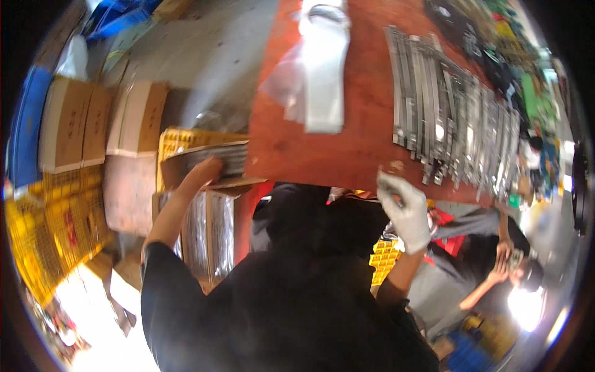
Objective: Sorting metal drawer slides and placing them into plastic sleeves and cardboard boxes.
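My bare left hand (207, 171) reaches over an open cardboard box (176, 172) left of the table, touching its inside or the grey slats (232, 162) packed in it. Its fingers are blurred and partly hidden. My right hand (404, 211), in a whitish glove, is at the table's near edge with its fingers curled together. Whether something small is in them I cannot make out. Beyond it, many long metal strips (440, 115), some in clear wrapping, lie side by side on the red table (362, 146). A stack of clear plastic bags (325, 87) lies at the table's far middle.
Beneath my left arm stands another carton (211, 229) of plastic-wrapped pieces. Yellow crates (71, 217) and closed cardboard boxes (68, 124) are stacked at the left. On the right, another person (489, 248) sits holding a small object in both hands. Dark items line the table's far right.
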`<state>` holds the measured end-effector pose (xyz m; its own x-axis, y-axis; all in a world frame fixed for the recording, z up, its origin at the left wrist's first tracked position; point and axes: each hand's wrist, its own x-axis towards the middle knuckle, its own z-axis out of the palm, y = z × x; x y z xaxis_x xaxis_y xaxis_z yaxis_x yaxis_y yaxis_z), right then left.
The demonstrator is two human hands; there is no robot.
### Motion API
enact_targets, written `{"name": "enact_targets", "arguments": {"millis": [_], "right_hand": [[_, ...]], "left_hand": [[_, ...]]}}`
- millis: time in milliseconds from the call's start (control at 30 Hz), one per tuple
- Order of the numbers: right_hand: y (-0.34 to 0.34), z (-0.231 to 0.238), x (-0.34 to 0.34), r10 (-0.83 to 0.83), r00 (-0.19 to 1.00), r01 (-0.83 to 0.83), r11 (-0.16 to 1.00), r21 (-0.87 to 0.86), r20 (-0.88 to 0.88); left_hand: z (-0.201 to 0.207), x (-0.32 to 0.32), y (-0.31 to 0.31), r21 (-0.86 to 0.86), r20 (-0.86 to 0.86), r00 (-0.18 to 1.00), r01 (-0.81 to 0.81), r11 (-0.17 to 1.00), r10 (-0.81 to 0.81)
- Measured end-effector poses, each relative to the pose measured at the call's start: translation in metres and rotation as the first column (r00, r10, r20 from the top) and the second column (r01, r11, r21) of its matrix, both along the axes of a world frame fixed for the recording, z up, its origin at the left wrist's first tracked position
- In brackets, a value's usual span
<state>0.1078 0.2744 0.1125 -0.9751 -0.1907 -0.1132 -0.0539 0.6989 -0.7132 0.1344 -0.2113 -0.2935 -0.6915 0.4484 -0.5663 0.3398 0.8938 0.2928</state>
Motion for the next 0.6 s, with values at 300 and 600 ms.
{"name": "enact_targets", "arguments": {"millis": [300, 600], "right_hand": [[-0.022, -0.035, -0.167, -0.213, 0.897, 0.437, 0.570, 0.696, -0.388], [-0.024, -0.051, -0.188, -0.367, 0.827, 0.554, 0.659, 0.509, -0.425]], "left_hand": [[0.118, -0.005, 0.027, 0.462, 0.007, 0.773, -0.565, 0.684, 0.634], [0.329, -0.109, 0.179, 0.643, -0.602, 0.630, 0.017, 0.766, 0.491]]}}
